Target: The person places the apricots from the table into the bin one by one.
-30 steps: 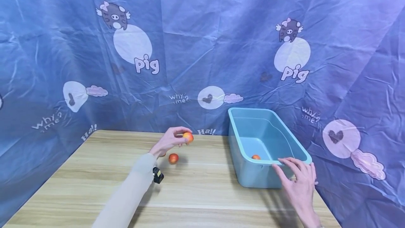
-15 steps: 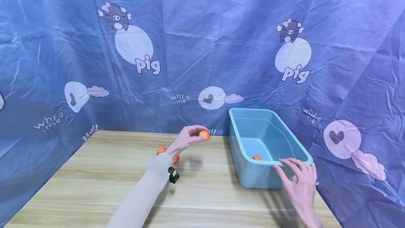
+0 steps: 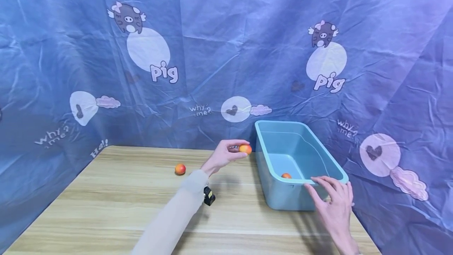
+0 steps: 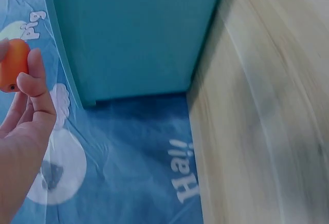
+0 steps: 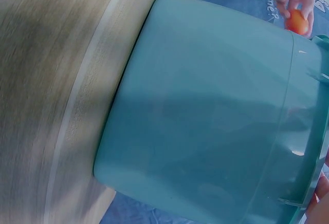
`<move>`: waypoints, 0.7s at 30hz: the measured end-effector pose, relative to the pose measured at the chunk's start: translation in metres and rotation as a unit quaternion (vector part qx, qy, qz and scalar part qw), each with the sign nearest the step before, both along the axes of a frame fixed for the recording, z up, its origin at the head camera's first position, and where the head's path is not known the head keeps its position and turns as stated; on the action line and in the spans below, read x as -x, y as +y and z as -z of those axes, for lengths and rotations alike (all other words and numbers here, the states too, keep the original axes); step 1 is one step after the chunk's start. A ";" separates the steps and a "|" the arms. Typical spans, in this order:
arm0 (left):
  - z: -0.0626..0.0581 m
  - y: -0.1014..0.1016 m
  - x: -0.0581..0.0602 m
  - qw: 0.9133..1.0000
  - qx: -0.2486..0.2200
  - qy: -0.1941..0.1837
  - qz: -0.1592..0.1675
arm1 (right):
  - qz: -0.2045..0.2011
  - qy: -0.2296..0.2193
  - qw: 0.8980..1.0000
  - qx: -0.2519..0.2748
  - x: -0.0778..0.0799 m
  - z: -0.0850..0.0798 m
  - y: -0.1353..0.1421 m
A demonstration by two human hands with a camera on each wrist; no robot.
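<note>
My left hand [image 3: 223, 156] pinches a round orange-red fruit [image 3: 245, 149] between thumb and fingertips, above the table and just left of the blue plastic bin [image 3: 264, 160]. In the left wrist view the held fruit [image 4: 14, 64] shows a small dark spot at its lower end. My right hand [image 3: 334, 204] holds the bin's near right corner, fingers over the rim and thumb at its front. Inside the bin lies another such fruit [image 3: 286, 176], partly hidden by the near wall. One more fruit [image 3: 180, 169] sits on the table, left of my left wrist.
The wooden table [image 3: 106, 207] runs back to a blue printed cloth [image 3: 212, 50] hanging behind and at both sides. A small black device [image 3: 209, 196] is strapped to my left wrist. The bin stands at the table's right side.
My left hand has carried its fruit rightward to the bin's left side. One table fruit has come into view, while another is now hidden behind the arm. The right hand stays put.
</note>
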State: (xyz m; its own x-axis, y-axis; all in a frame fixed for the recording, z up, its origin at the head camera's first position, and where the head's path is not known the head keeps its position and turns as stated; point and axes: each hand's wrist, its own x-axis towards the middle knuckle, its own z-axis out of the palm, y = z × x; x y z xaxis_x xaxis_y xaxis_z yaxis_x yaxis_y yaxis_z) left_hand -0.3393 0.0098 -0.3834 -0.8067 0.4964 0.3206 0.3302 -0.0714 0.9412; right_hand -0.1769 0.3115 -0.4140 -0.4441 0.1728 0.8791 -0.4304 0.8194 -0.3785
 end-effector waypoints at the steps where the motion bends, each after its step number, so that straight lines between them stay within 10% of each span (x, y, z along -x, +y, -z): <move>1: -0.002 0.003 0.000 1.000 -0.001 0.000 0.002 | 0.000 -0.001 1.000 0.001 0.000 0.000 0.000; 21: -0.042 0.073 -0.010 0.996 0.045 0.066 -0.033 | 0.004 0.000 1.000 -0.004 0.000 0.000 0.000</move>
State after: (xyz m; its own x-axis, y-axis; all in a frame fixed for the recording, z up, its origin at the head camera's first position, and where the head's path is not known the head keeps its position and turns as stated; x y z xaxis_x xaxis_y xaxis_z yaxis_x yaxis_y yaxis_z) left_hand -0.3292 0.0826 -0.3411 -0.7923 0.4750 0.3829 0.4528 0.0371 0.8909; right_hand -0.1766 0.3111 -0.4144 -0.4436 0.1692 0.8801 -0.4242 0.8254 -0.3725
